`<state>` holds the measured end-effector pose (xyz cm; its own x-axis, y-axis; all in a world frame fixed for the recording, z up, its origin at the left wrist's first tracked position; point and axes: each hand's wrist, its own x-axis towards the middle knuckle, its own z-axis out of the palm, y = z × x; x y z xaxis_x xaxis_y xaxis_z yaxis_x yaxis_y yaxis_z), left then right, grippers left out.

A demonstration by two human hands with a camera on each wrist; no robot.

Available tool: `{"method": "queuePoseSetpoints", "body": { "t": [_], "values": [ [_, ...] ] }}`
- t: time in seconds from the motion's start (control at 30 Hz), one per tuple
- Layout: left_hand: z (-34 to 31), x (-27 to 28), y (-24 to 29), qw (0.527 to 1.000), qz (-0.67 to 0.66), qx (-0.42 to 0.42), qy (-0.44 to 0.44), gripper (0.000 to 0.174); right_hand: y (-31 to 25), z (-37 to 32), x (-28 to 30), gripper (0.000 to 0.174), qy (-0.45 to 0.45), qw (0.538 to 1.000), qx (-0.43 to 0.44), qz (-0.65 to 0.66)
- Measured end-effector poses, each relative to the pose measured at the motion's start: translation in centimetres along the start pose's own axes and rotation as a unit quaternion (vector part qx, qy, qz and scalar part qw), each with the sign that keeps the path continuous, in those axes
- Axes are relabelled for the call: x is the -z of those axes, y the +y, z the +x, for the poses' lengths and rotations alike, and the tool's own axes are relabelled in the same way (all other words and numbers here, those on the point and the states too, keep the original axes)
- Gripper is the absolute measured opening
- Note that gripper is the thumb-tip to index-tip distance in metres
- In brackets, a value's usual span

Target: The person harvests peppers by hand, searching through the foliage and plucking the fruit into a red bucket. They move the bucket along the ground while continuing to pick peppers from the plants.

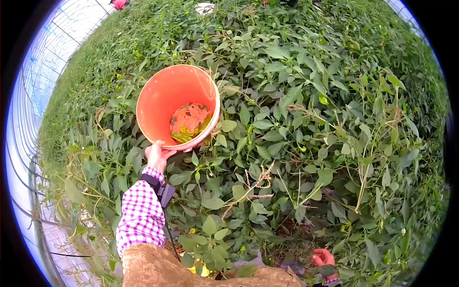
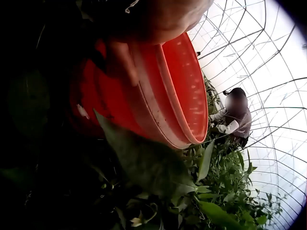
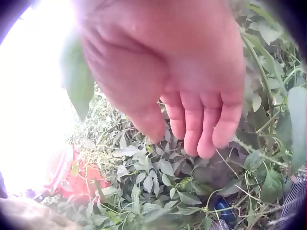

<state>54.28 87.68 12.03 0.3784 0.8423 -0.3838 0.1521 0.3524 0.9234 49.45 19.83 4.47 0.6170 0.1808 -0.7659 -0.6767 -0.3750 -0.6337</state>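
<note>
Bucket (image 1: 160, 98), tilted, holds yellow-green peppers (image 1: 181, 137) and dark scraps (image 1: 188, 114) — left hand (image 1: 157, 155) gripping it, right hand (image 1: 324, 258) loosely relaxed.

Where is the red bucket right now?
In the head view, the red bucket is left of centre, among the green plants, held by the left hand.

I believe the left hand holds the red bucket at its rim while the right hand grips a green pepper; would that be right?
Not quite: the right hand is empty, as the right wrist view shows. The left hand does hold the red bucket at its rim.
</note>
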Motion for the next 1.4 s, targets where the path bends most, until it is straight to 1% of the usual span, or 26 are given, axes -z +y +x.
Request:
{"method": "queuePoseSetpoints", "body": {
  "t": [0.23, 0.3, 0.37, 0.43, 0.5, 0.57, 0.6, 0.63, 0.67, 0.7, 0.73, 0.77, 0.8, 0.83, 0.9, 0.97, 1.0, 1.03, 1.13, 1.17, 1.2, 1.23, 1.27, 1.3, 1.37, 1.4],
  "values": [
    [6.3, -1.7, -2.3, 0.998, 0.001, -0.033, -0.058, 0.029, -0.1, -3.1, 0.1, 0.032, 0.022, 0.992, -0.040, -0.117],
    [7.9, -2.4, -4.8, 0.996, -0.031, -0.042, -0.074, 0.028, 1.1, -4.6, 1.2, 0.036, -0.001, 0.975, 0.117, -0.190],
    [9.0, -3.0, -7.4, 0.997, -0.040, -0.032, -0.060, 0.028, -1.6, -5.8, -0.1, 0.036, 0.008, 0.981, 0.120, -0.150],
    [11.0, -2.9, -10.6, 0.997, -0.053, -0.005, -0.053, 0.028, -4.2, -6.3, -1.3, 0.036, 0.039, 0.967, 0.077, -0.241],
    [12.7, -2.1, -14.0, 0.996, -0.060, 0.028, -0.055, 0.029, -4.0, -6.0, -2.1, 0.036, 0.042, 0.973, 0.090, -0.210],
    [13.9, -1.0, -18.3, 0.993, -0.066, 0.087, -0.047, 0.028, -6.0, -4.6, -3.6, 0.034, 0.040, 0.982, 0.043, -0.179],
    [15.5, 0.4, -21.2, 0.989, -0.056, 0.131, -0.049, 0.026, -8.4, -2.2, -4.8, 0.033, 0.028, 0.991, -0.033, -0.130],
    [16.9, 1.8, -24.1, 0.981, -0.042, 0.182, -0.054, 0.025, -8.5, -0.8, -5.1, 0.029, 0.017, 0.983, 0.003, -0.184],
    [21.3, 5.7, -29.5, 0.959, -0.085, 0.239, -0.127, 0.018, -10.0, 0.3, -5.8, 0.030, 0.007, 0.980, 0.015, -0.199],
    [22.2, 6.5, -31.7, 0.954, -0.070, 0.251, -0.145, 0.015, -11.7, 1.5, -6.6, 0.028, -0.001, 0.972, 0.036, -0.231],
    [23.3, 7.4, -33.4, 0.940, -0.101, 0.295, -0.141, 0.016, -12.7, 2.9, -7.1, 0.027, -0.008, 0.979, 0.044, -0.197],
    [24.3, 9.1, -35.0, 0.937, -0.126, 0.295, -0.136, 0.023, -13.4, 4.6, -7.3, 0.027, -0.015, 0.976, 0.073, -0.205],
    [22.8, 8.6, -34.3, 0.934, -0.151, 0.295, -0.132, 0.029, -13.5, 6.4, -7.5, 0.027, -0.018, 0.978, 0.070, -0.193],
    [20.7, 7.7, -33.5, 0.962, -0.075, 0.222, -0.139, 0.040, -13.3, 8.5, -7.5, 0.027, -0.023, 0.978, 0.083, -0.188],
    [21.6, 9.4, -32.8, 0.931, 0.009, 0.325, -0.166, 0.054, -11.9, 12.7, -7.1, 0.028, -0.015, 0.968, 0.112, -0.225],
    [25.8, 12.2, -33.0, 0.881, 0.110, 0.403, -0.223, 0.071, -10.4, 16.8, -6.4, 0.030, -0.030, 0.967, 0.064, -0.244],
    [23.4, 10.5, -32.6, 0.925, 0.103, 0.354, -0.092, 0.078, -8.8, 18.9, -6.0, 0.030, -0.031, 0.960, 0.059, -0.273],
    [20.9, 9.3, -31.0, 0.948, 0.182, 0.243, -0.092, 0.077, -7.6, 20.9, -5.8, 0.030, -0.048, 0.953, 0.048, -0.295],
    [18.9, 8.8, -29.1, 0.946, 0.148, 0.283, -0.062, 0.069, -4.9, 25.1, -5.7, 0.031, -0.098, 0.932, 0.053, -0.346],
    [15.1, 6.2, -26.9, 0.945, 0.214, 0.241, -0.049, 0.062, -3.8, 26.3, -6.1, 0.032, -0.077, 0.911, 0.074, -0.398],
    [13.3, 5.5, -25.1, 0.941, 0.240, 0.232, -0.059, 0.055, -2.2, 27.5, -6.4, 0.033, -0.058, 0.887, 0.094, -0.448],
    [11.7, 4.9, -23.2, 0.936, 0.266, 0.222, -0.067, 0.048, 0.7, 29.5, -6.7, 0.033, -0.066, 0.889, 0.093, -0.444],
    [9.2, 3.2, -20.5, 0.935, 0.296, 0.173, -0.091, 0.038, 4.3, 31.8, -7.4, 0.036, -0.035, 0.859, 0.136, -0.492],
    [6.0, 1.8, -17.9, 0.940, 0.304, 0.112, -0.108, 0.036, 6.6, 33.0, -8.0, 0.040, -0.004, 0.826, 0.177, -0.535],
    [-0.2, -2.0, -12.0, 0.951, 0.282, 0.029, -0.122, 0.033, -1.2, 29.3, -8.6, 0.052, -0.117, 0.875, 0.016, -0.469],
    [-3.7, -3.9, -8.6, 0.947, 0.294, -0.023, -0.130, 0.038, 3.9, 32.4, -9.4, 0.065, -0.100, 0.876, -0.007, -0.471]
  ]
}}
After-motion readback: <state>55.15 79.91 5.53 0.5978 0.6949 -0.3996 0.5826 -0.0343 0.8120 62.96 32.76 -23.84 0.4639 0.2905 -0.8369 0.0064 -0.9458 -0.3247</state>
